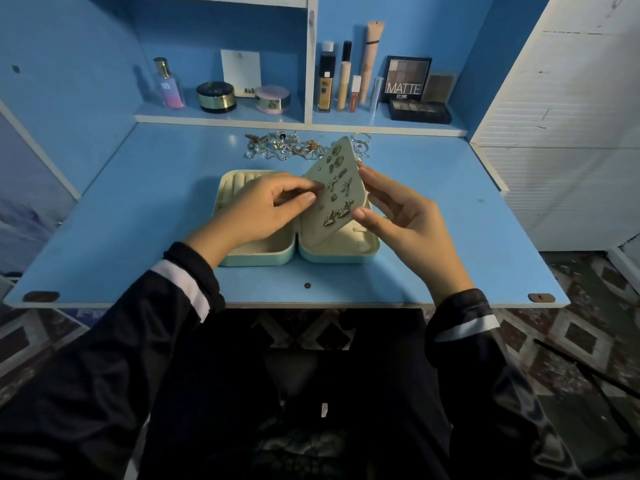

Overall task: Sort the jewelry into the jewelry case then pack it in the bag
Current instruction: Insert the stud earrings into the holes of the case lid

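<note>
An earring panel (334,190), studded with earrings, is held tilted above the right half of the open jewelry case (259,258) on the desk (138,202). Its right edge is gripped by the right hand (398,216); its left edge appears pinched by the left hand (263,209). Loose jewelry (287,147) is heaped behind.

One wide-angle camera, worn on the person's head, faces forward and steeply down. It sits close above the fingers of the left hand (256,211) and right hand (398,216), which meet on the earring panel (341,199) just above mid-frame. Beyond the fingertips the blue desk (138,202) runs to a shelf (221,117) near the top, and on the near side of the fingers both sleeves (104,358) fill the bottom edge.
</note>
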Demonstrator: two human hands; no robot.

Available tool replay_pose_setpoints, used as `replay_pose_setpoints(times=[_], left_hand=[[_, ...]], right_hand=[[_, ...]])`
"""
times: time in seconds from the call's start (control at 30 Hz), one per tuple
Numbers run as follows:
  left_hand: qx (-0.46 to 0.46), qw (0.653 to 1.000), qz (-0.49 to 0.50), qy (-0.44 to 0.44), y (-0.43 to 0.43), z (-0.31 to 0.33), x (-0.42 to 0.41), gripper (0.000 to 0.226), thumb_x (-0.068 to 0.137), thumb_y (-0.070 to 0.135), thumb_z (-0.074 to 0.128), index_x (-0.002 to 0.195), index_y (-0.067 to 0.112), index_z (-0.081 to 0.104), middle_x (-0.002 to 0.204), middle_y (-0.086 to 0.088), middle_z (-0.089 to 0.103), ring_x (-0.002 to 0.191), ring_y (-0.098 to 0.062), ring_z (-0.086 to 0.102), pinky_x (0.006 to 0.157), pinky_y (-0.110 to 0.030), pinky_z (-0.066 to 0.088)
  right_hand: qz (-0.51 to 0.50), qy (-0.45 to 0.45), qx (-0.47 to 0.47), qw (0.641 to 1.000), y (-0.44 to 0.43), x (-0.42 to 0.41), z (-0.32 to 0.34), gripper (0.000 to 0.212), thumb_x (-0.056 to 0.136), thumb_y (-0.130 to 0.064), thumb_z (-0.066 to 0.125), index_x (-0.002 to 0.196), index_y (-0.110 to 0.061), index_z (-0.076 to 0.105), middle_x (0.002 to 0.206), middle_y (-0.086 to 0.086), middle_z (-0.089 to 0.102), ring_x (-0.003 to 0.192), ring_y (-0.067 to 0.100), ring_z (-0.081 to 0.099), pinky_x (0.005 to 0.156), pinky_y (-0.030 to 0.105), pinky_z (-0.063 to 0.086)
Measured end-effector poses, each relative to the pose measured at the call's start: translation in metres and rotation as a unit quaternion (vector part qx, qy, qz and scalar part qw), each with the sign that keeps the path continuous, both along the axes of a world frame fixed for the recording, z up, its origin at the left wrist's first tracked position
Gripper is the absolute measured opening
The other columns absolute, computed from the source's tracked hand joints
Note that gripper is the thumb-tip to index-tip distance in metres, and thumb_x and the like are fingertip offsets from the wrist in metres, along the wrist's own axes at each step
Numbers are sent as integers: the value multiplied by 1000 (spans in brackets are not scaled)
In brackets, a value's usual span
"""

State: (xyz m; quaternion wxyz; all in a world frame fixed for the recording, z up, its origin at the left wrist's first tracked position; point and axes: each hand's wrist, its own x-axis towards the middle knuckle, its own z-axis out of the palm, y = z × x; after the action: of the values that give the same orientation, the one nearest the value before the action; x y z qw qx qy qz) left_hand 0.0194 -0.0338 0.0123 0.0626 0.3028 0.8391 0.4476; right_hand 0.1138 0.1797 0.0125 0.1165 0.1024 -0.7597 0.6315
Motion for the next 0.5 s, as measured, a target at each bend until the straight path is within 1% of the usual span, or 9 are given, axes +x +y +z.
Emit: replay_pose_setpoints(times=[0.07, 0.13, 0.17, 0.2, 0.27, 0.33, 0.4, 0.5], left_hand=[[-34, 999, 1, 34, 3, 1, -6, 31, 97, 24, 59, 128, 23, 63, 122, 10, 62, 110, 0, 58, 97, -16, 47], [-83, 993, -1, 78, 5, 3, -12, 33, 97, 30, 60, 130, 27, 62, 123, 12, 58, 105, 1, 54, 89, -7, 41], [-101, 991, -4, 93, 6, 3, -16, 34, 96, 32, 59, 130, 28, 61, 126, 12, 57, 107, 1, 52, 90, -8, 38], [-111, 989, -9, 101, 7, 3, -20, 35, 96, 34, 59, 131, 29, 60, 131, 11, 55, 113, 0, 49, 94, -12, 35], [-133, 985, -25, 103, 9, 3, -27, 38, 96, 36, 58, 134, 30, 58, 139, 7, 52, 124, -4, 45, 103, -20, 30], [-156, 981, -41, 108, 10, 4, -32, 41, 97, 37, 56, 137, 29, 56, 143, 4, 49, 130, -8, 44, 107, -24, 28], [-168, 978, -56, 109, 12, 4, -36, 42, 98, 36, 55, 139, 27, 54, 143, 4, 49, 130, -8, 43, 109, -26, 29], [-180, 974, -70, 115, 13, 1, -42, 44, 98, 36, 55, 140, 25, 53, 144, 4, 48, 129, -6, 42, 107, -22, 27]], right_hand=[[-2, -3, -2, 1000, 3, 0, -4, 63, 80, -25, 74, 135, -7, 52, 140, 4, 54, 133, 13, 48, 113, 41, 36], [-2, -6, -1, 1000, 7, 2, -8, 60, 80, -19, 73, 135, -8, 51, 139, 2, 55, 132, 11, 48, 112, 33, 38], [-3, -8, 1, 1000, 9, 2, -10, 59, 80, -19, 72, 135, -9, 52, 138, 1, 55, 132, 10, 48, 111, 29, 38], [-6, -11, 3, 1000, 11, 3, -12, 58, 80, -19, 72, 135, -9, 52, 138, 0, 56, 132, 9, 48, 110, 28, 38], [-16, -19, 11, 1000, 16, 4, -18, 60, 81, -20, 72, 136, -6, 53, 140, 2, 55, 133, 11, 47, 112, 30, 37], [-26, -28, 22, 999, 21, 3, -24, 62, 80, -22, 72, 136, -4, 52, 140, 2, 54, 133, 10, 47, 112, 31, 37], [-36, -36, 27, 998, 23, 4, -29, 62, 79, -24, 72, 135, -5, 53, 139, 1, 55, 132, 9, 48, 111, 30, 38], [-43, -50, 22, 998, 25, 6, -36, 63, 79, -28, 72, 135, -6, 53, 139, 1, 54, 132, 10, 48, 110, 32, 39]])
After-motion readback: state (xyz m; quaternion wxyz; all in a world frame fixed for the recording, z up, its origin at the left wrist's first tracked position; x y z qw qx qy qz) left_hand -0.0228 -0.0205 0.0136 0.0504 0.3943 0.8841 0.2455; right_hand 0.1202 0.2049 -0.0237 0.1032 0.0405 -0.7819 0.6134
